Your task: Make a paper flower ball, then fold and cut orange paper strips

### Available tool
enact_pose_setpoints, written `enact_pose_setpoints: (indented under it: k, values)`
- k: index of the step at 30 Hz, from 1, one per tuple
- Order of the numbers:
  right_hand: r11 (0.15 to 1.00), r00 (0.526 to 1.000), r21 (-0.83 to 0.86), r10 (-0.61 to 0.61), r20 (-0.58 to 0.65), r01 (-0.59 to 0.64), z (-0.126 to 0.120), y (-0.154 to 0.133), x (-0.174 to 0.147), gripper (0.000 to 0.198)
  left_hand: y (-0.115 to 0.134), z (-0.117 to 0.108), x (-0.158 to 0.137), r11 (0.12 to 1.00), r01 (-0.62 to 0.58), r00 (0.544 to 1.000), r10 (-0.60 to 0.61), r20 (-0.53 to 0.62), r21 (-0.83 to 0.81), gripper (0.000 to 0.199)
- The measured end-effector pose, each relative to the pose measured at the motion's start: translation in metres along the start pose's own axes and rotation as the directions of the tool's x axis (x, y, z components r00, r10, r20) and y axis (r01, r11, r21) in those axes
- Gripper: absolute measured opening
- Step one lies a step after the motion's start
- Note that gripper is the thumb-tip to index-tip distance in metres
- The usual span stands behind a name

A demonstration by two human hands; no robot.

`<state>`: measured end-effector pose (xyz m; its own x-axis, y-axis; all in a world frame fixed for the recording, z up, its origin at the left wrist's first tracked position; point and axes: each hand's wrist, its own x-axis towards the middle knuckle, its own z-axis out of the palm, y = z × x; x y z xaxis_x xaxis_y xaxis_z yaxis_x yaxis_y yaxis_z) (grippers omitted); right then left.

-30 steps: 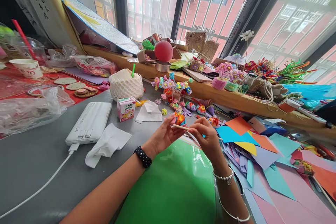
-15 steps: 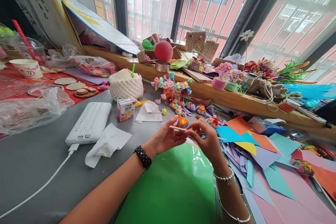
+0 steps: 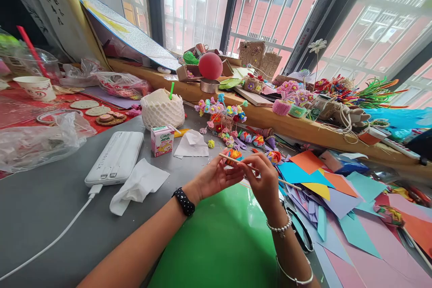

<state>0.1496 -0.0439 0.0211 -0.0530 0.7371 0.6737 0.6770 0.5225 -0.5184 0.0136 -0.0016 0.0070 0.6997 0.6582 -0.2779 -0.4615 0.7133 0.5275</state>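
Note:
A thin wooden stick (image 3: 290, 184) slants across in front of me. My right hand (image 3: 259, 173) pinches it near its middle, fingers closed. My left hand (image 3: 216, 175) is cupped palm up, thumb and fingers curved around an orange, yellow and blue folded-paper ball (image 3: 232, 156). The stick's left end crosses in front of this ball, close to the left thumb; whether they touch is unclear. Both hands are above a shiny green sheet (image 3: 216, 243). More folded-paper balls (image 3: 258, 140) lie behind the hands.
Left are a white power bank (image 3: 114, 157) with a cable, tissues (image 3: 138, 186), a small drink carton (image 3: 162, 141) and a net-wrapped coconut (image 3: 162, 110). Coloured paper (image 3: 357, 229) covers the right side, beside black-framed glasses (image 3: 300, 229). Crafts crowd the window ledge (image 3: 297, 130).
My right hand has turned slightly and shifted left, and the stick's right end reaches farther right and lower. The paper ball looks slightly turned. More of the glasses shows beside my right wrist.

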Motion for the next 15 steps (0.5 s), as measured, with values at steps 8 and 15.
enact_pose_setpoints:
  k: [8, 15]
  values:
    - [0.934, 0.996, -0.345, -0.086, 0.037, 0.094, 0.004, 0.02, -0.003, 0.012, 0.019, -0.012, -0.005, 0.236, -0.372, 0.685, 0.722, 0.094, 0.898, 0.033]
    - [0.905, 0.983, -0.399, -0.09, 0.159, 0.147, 0.011, 0.023, -0.006, 0.015, 0.015, -0.016, -0.005, -0.465, -0.373, 0.63, 0.509, 0.587, 0.803, 0.015]
